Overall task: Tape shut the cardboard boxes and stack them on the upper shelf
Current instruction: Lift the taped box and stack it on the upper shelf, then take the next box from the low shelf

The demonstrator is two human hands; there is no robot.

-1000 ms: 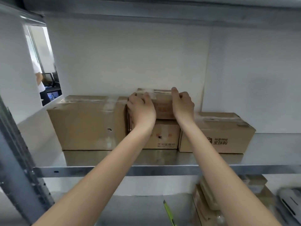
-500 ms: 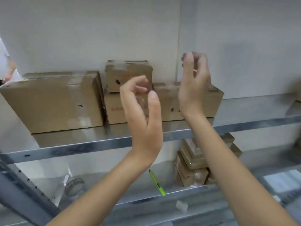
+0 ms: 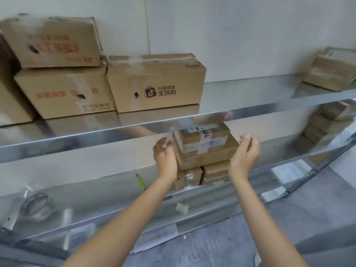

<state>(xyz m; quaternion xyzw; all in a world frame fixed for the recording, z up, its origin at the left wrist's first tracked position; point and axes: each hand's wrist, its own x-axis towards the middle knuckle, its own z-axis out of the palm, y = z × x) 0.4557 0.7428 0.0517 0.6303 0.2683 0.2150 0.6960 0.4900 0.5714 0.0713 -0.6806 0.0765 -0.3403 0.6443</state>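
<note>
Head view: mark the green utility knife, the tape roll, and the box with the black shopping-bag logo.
green utility knife [image 3: 140, 181], head view, mid-handle.
tape roll [image 3: 35, 206], head view, clear outer wall.
box with the black shopping-bag logo [image 3: 169, 81], head view, front face above the logo.

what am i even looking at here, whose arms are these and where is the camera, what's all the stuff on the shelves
There is no machine here. The arms belong to a person, and the one picture comes from a wide-angle camera worn on their head, looking forward and down, so you see it as they do.

They face a metal rack. On the upper shelf stand taped cardboard boxes, among them one with a black shopping-bag logo. On the lower shelf sits a small stack of boxes, with a green pen-like tool and a roll of clear tape further left.

The left hand and the right hand reach in on either side of that stack, fingers relaxed. The left looks close to the stack's side; the right stands apart. Neither holds anything.
</note>
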